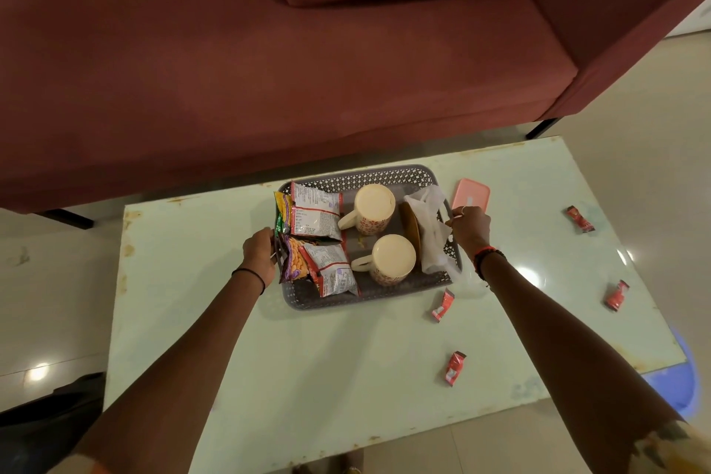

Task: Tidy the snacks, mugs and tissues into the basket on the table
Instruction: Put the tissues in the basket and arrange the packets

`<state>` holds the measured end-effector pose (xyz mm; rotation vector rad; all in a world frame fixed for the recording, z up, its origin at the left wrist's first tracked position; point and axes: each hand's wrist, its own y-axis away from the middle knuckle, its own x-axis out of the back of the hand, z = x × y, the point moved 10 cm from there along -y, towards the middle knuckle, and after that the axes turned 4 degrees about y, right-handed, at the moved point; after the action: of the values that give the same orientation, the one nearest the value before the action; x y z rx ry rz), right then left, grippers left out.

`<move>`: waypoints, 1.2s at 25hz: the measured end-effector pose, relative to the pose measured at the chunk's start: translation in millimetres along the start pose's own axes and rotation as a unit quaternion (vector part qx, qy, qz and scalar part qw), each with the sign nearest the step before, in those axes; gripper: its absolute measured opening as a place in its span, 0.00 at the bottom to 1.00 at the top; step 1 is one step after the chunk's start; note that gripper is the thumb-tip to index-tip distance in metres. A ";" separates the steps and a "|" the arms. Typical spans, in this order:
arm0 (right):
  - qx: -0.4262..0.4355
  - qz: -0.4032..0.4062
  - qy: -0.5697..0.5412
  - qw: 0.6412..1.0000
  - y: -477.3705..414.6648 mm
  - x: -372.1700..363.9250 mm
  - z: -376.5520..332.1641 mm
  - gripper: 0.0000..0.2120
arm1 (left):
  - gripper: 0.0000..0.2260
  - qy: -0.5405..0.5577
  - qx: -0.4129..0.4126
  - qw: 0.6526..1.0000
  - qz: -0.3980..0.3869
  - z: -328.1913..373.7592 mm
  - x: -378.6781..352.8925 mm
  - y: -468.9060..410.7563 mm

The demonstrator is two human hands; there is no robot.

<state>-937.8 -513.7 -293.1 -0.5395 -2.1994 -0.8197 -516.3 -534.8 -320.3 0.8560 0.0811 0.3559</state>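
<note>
Looking down from my head cam: the grey basket (346, 302) sits on the far middle of the table (307, 377), and I've got it by both ends. My left hand (259, 250) has its fingers curled over the left rim. My right hand (471, 227) is curled round the right handle, though I can't tell whether a bit of tissue is pinched in there too. Inside, the snack packets (313, 219) are stacked on the left, crinkly glossy foil. The two mugs (375, 208) lie on their sides in the middle, smooth cream ceramic with a red pattern. The tissues (431, 227) are thin, floppy and bunched on the right, spilling over the rim. Four little red sachets (442, 305) are out on the glassy tabletop to the near right and right, so I'd say the job isn't finished. My tip for shifting the basket: keep it level and go slow, since round mugs on their sides will roll and knock together. The perforated plastic walls probably flex, so grip both ends evenly.
</note>
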 end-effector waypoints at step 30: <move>0.032 0.019 -0.006 0.999 68.3 14.1 -27.2 0.12 | 0.17 -0.009 -0.004 0.999 0.043 -16.9 55.5 48.7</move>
<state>-894.1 -482.2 -241.1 -0.5549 -2.2123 -0.7255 -481.2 -474.5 -290.8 0.8571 0.0256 0.4281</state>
